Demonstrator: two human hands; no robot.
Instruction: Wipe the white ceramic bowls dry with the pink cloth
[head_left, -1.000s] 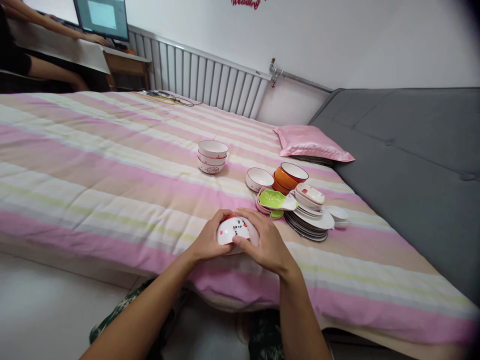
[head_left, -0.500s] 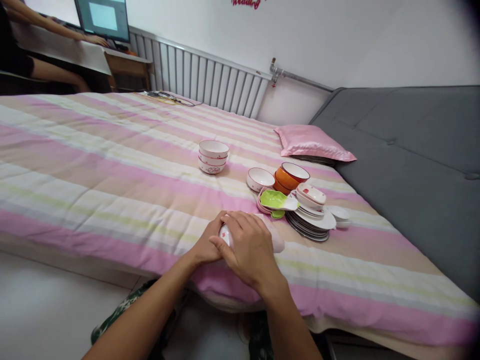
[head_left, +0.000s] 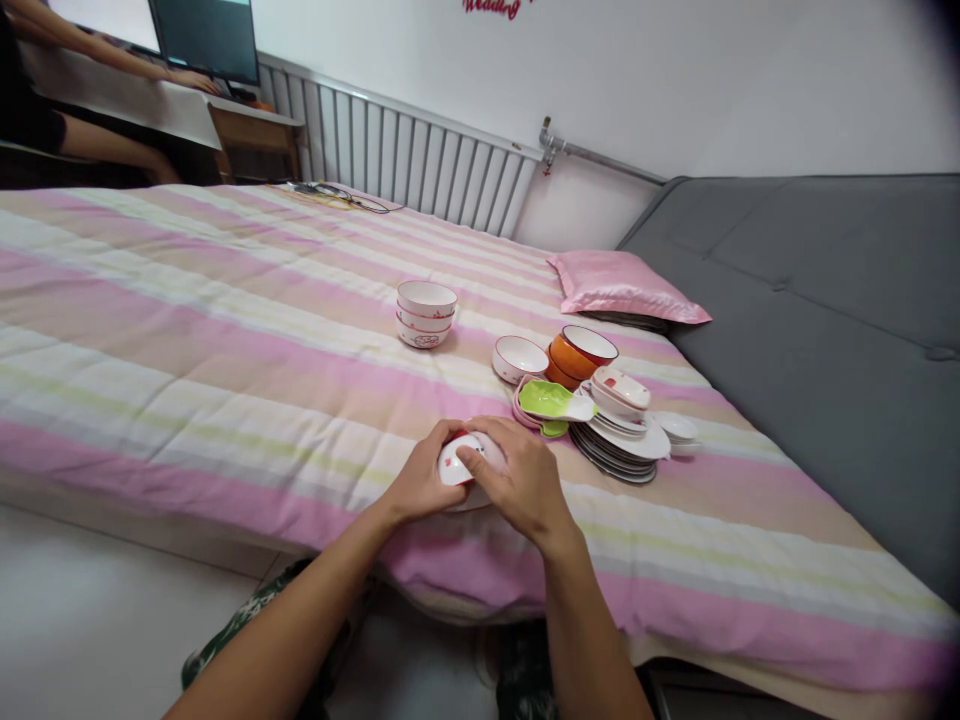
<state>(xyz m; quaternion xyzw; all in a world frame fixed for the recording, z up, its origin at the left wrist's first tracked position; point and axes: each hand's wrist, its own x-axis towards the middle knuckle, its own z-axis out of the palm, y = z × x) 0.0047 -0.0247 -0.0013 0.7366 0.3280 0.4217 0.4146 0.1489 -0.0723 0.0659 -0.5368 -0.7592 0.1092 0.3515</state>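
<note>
By the left hand (head_left: 421, 482), one side of a small white dish (head_left: 453, 463) is gripped with curled fingers; by the right hand (head_left: 529, 485), its other side is clasped, the thumb laid across the printed surface. A pale surface is glimpsed beneath the hands, but what it is cannot be told. The step is judged to be two-handed handling of this one dish; for any move from this hold, a steady grip would be called for, as glazed ware may slip.

Just beyond the right hand, a green dish (head_left: 544, 398) is set, with stacked plates (head_left: 615, 466) to that hand's right. Farther ahead, a white bowl (head_left: 520, 354) and orange bowls (head_left: 576, 364) are placed; well beyond the left hand, three bowls (head_left: 424, 323) are stacked on the striped bedcover (head_left: 262, 420).
</note>
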